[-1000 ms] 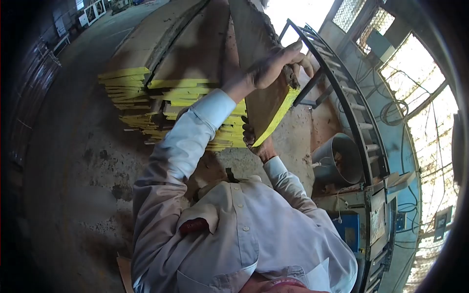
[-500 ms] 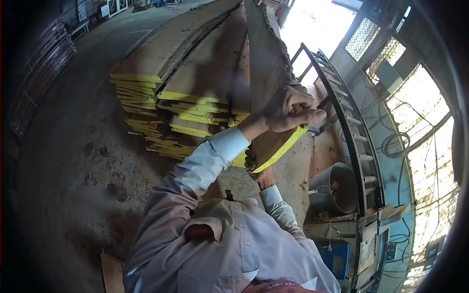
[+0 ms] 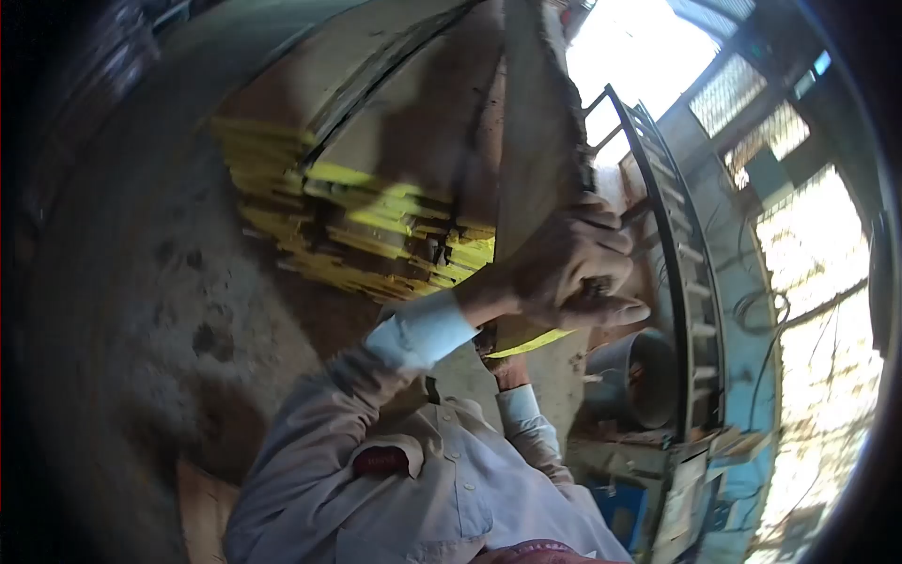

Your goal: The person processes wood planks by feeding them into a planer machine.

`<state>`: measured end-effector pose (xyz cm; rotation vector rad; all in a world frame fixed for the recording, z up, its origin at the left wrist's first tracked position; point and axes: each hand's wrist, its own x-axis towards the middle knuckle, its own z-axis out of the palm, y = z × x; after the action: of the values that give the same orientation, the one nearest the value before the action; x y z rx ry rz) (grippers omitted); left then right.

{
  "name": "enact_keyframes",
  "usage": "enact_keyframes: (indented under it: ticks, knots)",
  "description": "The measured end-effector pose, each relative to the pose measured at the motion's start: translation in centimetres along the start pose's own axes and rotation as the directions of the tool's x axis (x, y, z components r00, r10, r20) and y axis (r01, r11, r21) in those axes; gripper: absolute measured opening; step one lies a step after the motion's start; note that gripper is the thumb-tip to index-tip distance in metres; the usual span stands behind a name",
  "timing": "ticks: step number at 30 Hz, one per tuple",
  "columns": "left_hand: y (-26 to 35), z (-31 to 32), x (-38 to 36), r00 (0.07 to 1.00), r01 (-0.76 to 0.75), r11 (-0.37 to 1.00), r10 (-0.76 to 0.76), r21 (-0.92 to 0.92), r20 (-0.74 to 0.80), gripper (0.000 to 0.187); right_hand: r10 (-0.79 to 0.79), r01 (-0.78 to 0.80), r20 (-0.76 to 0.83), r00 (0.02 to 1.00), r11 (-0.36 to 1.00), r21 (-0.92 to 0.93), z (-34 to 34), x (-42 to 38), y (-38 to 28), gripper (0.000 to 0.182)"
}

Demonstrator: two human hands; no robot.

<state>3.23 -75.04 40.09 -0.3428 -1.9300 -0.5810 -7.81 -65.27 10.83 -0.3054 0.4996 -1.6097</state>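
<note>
A long wooden board (image 3: 531,141) with a dark, bark-like right edge and a yellow-painted near end stretches away from me, tilted. My left hand (image 3: 573,268) is closed over the board's right edge near that end, thumb pointing right. Lower down, my right hand (image 3: 505,365) holds the left corner of the same end from below; the board and my left arm hide most of its fingers. Just left of the board rises a stack of similar boards (image 3: 404,122) with yellow ends.
Right of the board stands a black metal roller frame (image 3: 672,216). Below it are a grey cylindrical bin (image 3: 611,376) and a blue box (image 3: 620,512). Cables hang on the blue wall (image 3: 742,329). A piece of brown board (image 3: 205,512) lies at lower left on the concrete floor (image 3: 141,376).
The near end of the board has come down and closer to my body, both hands moving with it. My view has shifted too, blurring the stack.
</note>
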Motion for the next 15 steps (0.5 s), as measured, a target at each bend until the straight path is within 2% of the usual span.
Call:
enact_keyframes:
  ticks: [1,3,4,5,6,7,8,9,10,12,15]
  knots:
    - [0.2,-0.4,0.0,0.999,-0.044,0.999,0.045,0.018,-0.025,0.045,-0.034,0.034,0.117,0.993,0.999,0.003,-0.4,0.2,0.5,0.031]
    - [-0.2,-0.9,-0.3,0.994,-0.104,0.994,0.106,0.036,-0.033,0.048,-0.157,0.151,0.048,0.986,0.982,0.118,1.2,0.7,1.1,0.043]
    - [-0.1,-0.8,-0.1,0.989,-0.127,0.990,0.131,0.056,-0.073,0.044,-0.076,0.073,0.034,0.997,0.994,0.085,3.9,0.4,0.3,0.049]
    - [0.5,-0.7,-0.5,0.993,-0.050,0.997,0.056,0.064,-0.100,0.040,0.017,-0.017,0.014,1.000,0.999,0.047,6.2,-0.4,-0.9,0.055]
    - [1.1,-0.5,-0.9,0.992,0.028,0.997,-0.019,0.068,-0.126,0.038,-0.049,0.035,-0.075,0.996,0.983,-0.179,7.8,-1.3,-1.4,0.057]
    - [1.8,-0.3,-1.3,0.984,0.105,0.992,-0.094,0.069,-0.151,0.037,0.017,-0.021,-0.081,0.997,0.998,-0.051,5.3,0.0,-0.3,0.061]
    - [0.7,-0.2,-1.5,0.985,-0.022,0.998,0.031,0.057,-0.169,0.047,-0.002,-0.013,-0.098,0.995,0.988,-0.152,5.5,-0.4,-0.3,0.062]
    - [0.7,-0.2,-2.1,0.986,0.019,0.999,-0.010,0.050,-0.168,0.058,-0.016,-0.014,-0.115,0.993,0.966,-0.258,6.0,-0.8,-0.9,0.063]
    - [1.3,-0.1,-1.8,0.986,0.067,0.996,-0.057,0.058,-0.155,0.063,0.026,-0.055,-0.120,0.992,0.968,-0.247,6.2,-0.9,-1.1,0.056]
    - [0.9,0.8,-1.9,0.981,0.030,0.999,-0.021,0.042,-0.194,0.053,0.020,-0.053,-0.147,0.989,0.973,-0.224,7.6,-1.4,-2.1,0.056]
    - [0.6,1.7,-2.0,0.969,0.031,0.998,-0.019,0.047,-0.245,0.052,0.015,-0.048,-0.147,0.989,0.974,-0.223,7.0,-0.6,-1.8,0.056]
